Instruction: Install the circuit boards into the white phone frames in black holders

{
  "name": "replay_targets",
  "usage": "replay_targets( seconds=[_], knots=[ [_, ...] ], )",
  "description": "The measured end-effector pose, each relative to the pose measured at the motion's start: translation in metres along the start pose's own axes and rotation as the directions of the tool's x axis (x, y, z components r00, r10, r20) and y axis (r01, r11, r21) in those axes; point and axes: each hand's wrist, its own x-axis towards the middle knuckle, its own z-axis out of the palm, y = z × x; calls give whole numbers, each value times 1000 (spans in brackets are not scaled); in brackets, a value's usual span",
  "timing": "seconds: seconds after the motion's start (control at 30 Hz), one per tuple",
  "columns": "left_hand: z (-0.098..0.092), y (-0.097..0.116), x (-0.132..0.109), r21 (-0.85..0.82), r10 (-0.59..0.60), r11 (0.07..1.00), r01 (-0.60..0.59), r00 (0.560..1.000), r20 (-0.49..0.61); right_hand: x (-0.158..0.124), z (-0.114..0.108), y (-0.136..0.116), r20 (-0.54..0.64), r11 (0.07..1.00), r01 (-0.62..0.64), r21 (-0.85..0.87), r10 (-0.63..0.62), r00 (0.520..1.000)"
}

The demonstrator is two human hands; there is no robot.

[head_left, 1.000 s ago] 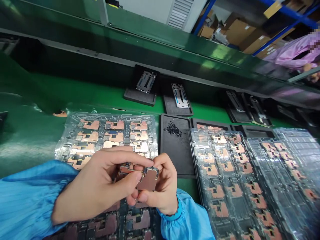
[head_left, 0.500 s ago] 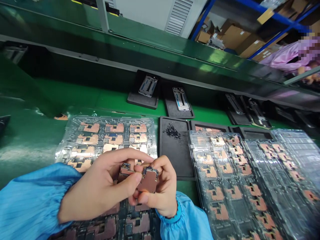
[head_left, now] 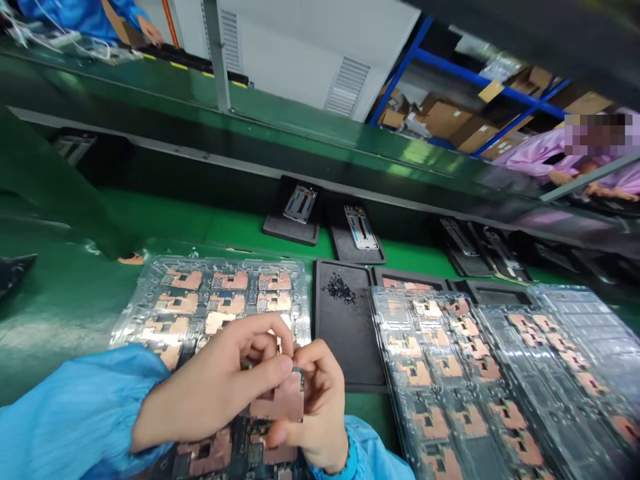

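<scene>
My left hand (head_left: 210, 387) and my right hand (head_left: 317, 407) meet low in the middle of the view, both in blue sleeves. Between them sits a small copper-coloured circuit board (head_left: 283, 400). My right hand grips the board from below and the side. My left thumb and fingers pinch at its top edge. Under the hands lies a clear plastic tray (head_left: 150, 293) filled with several similar boards.
A black tray (head_left: 350, 333) with a heap of small dark bits sits right of my hands. More clear trays of boards (head_left: 450, 373) are stacked at the right. Two phone frames on black holders (head_left: 300, 207) rest on the green conveyor. A person in pink sits far right.
The camera has tilted up, so hands and trays sit lower in view. My left fingers have curled tighter over the board's top edge; the board now hangs more upright.
</scene>
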Motion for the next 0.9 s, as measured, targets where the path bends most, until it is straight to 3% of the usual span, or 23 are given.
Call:
replay_targets(
  seconds=[0.1,0.17,0.23,0.27,0.3,0.43,0.57,0.67,0.73,0.83,0.9],
  knots=[
    [-9,8,10,29,-68,997,65,992,102,2,-1,4,-34,996,-39,82,42,999],
    [-26,19,30,234,-70,972,25,981,184,6,-5,5,-93,992,-4,130,17,995],
    [-50,29,63,542,4,833,-112,981,196,11,-11,4,-168,985,63,162,-35,985],
    [-62,31,83,724,85,666,-181,982,167,14,-15,3,-205,980,83,179,-45,978],
    [-75,30,105,804,152,566,-182,982,115,17,-18,0,-241,974,92,206,-40,970],
    [-114,8,176,938,245,331,-104,969,21,31,-33,-10,-318,903,78,422,67,946],
    [-128,-11,202,982,286,155,-105,957,57,40,-44,-17,-330,878,83,472,89,940],
    [-130,-7,194,985,327,73,-153,937,122,40,-49,-21,-339,905,97,415,55,939],
    [-131,1,170,982,377,35,-186,913,159,39,-51,-25,-335,911,104,398,39,941],
    [-123,1,100,977,440,-1,-214,877,192,37,-52,-32,-338,909,144,391,-3,941],
    [-108,-16,36,967,462,-17,-255,855,234,35,-52,-36,-338,915,175,364,-45,940]
  ],
)
